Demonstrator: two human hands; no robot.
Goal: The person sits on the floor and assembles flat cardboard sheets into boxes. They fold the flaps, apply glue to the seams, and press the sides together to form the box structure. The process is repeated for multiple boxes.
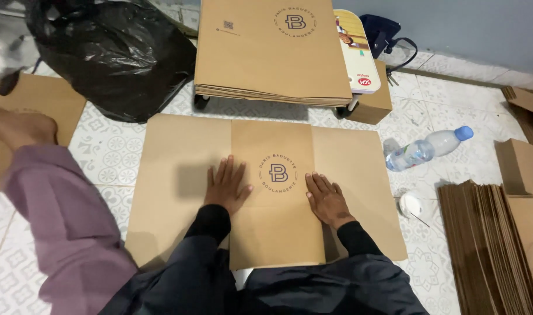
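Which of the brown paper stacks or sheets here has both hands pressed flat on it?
The single flat sheet on the tiled floor: left hand and right hand rest on its folded middle panel. The stacks ahead and at right lie untouched.

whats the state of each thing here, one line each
left hand: open, palm flat on the brown paper sheet
right hand: open, palm flat on the sheet's right fold edge
brown paper sheet: on the floor, centre panel folded over
stack of brown sheets: flat, piled on a low wheeled cart
water bottle: lying on its side, blue cap on
black plastic bag: bulging, crumpled
cardboard stack: flat pieces packed on edge
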